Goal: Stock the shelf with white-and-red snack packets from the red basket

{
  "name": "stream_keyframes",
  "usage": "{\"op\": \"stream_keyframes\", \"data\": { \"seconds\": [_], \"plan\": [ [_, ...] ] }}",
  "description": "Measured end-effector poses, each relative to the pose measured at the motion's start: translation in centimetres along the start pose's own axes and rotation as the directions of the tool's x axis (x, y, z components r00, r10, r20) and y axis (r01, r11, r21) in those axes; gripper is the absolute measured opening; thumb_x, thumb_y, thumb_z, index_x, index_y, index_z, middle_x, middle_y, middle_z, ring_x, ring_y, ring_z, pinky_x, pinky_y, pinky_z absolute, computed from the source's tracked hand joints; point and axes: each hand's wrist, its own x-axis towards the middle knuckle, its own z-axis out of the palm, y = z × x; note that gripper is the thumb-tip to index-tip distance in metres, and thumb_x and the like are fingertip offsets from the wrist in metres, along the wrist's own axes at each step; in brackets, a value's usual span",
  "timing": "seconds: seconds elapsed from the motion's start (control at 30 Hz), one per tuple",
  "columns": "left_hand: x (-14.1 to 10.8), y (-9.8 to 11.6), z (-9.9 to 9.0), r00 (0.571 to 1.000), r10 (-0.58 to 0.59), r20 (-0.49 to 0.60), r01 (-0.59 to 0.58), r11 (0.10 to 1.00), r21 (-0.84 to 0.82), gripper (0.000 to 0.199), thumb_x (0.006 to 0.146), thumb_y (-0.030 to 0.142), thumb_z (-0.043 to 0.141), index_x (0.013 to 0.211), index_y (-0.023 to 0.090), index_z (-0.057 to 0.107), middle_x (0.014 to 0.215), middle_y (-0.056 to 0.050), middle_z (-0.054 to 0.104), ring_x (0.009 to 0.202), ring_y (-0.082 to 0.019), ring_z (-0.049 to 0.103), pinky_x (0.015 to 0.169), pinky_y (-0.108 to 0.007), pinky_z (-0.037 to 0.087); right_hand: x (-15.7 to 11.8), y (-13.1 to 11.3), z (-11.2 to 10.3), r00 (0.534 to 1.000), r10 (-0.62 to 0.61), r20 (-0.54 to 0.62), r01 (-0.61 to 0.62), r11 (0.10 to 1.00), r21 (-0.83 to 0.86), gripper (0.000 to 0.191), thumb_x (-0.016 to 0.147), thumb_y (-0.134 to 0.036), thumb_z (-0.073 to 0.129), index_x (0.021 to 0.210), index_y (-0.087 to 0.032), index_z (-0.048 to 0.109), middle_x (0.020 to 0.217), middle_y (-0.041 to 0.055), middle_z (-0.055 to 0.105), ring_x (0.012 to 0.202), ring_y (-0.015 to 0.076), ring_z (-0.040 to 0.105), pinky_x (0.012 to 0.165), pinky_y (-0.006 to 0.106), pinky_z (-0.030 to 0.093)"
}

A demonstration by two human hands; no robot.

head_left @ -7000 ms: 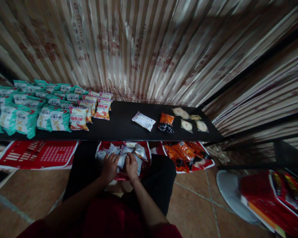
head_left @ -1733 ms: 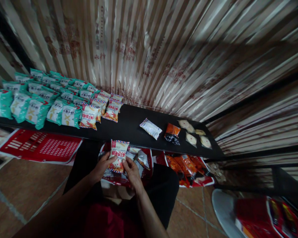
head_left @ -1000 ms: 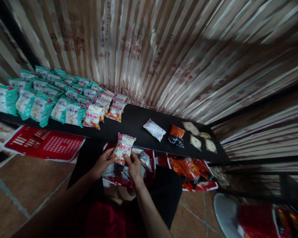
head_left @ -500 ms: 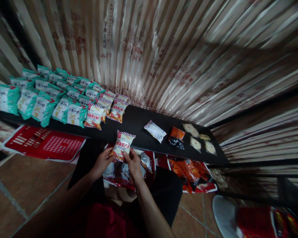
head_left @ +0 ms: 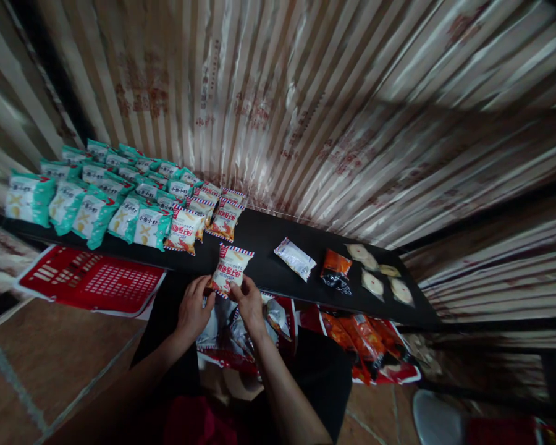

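A small white snack bag (head_left: 231, 267) with red lettering and a striped edge is held up at the front edge of the black shelf board (head_left: 254, 247). My right hand (head_left: 251, 306) grips its lower right corner, thumb on the printed front. At its lower left edge are the curled fingers of my left hand (head_left: 195, 312); their tips are partly hidden behind the bag. Matching white-and-red snack bags (head_left: 185, 227) stand on the board just beyond, beside several rows of teal snack bags (head_left: 151, 225). Below my hands, a red-edged container holds silvery bags (head_left: 241, 327).
Right along the board lie a silvery-white packet (head_left: 295, 258), an orange-and-black packet (head_left: 336, 270) and several pale round packets (head_left: 372, 283). Beneath are orange bags (head_left: 359, 337) in a red container and, at left, a red printed sheet (head_left: 92, 281). A pleated curtain (head_left: 278, 105) hangs behind.
The view has shifted, so the board and goods sit slightly lower and farther right. The bag stays in my hands, and my left thumb has moved a little away from it.
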Motion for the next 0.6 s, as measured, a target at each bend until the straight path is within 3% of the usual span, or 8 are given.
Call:
{"op": "stream_keyframes", "data": {
  "seconds": [0.2,0.6],
  "plan": [
    [0.0,0.4,0.4,0.965,0.259,0.029,-0.26,0.948,0.186,0.044,0.087,0.018,0.039,0.13,0.013,0.043,0.134,-0.014,0.046,0.125,-0.025,0.042,0.103,-0.044,0.04,1.9,-0.2,0.7,0.999,-0.036,0.008,0.037,0.994,-0.106,0.037,0.074,-0.039,0.062,0.106,-0.021,0.064,0.086,0.0029,0.072,0.074,0.0196,0.065,0.069,0.032,0.053],
    [2.1,0.3,0.6,0.937,0.326,0.122,-0.348,0.897,0.272,0.051,0.086,0.011,0.038,0.136,0.012,0.036,0.149,-0.015,0.027,0.137,-0.026,0.025,0.107,-0.045,0.038,5.5,0.3,1.5,0.996,-0.091,-0.005,0.088,0.975,-0.206,0.037,0.075,-0.041,0.06,0.105,-0.02,0.066,0.082,0.004,0.071,0.071,0.0194,0.064,0.067,0.031,0.051]
  ]
}}
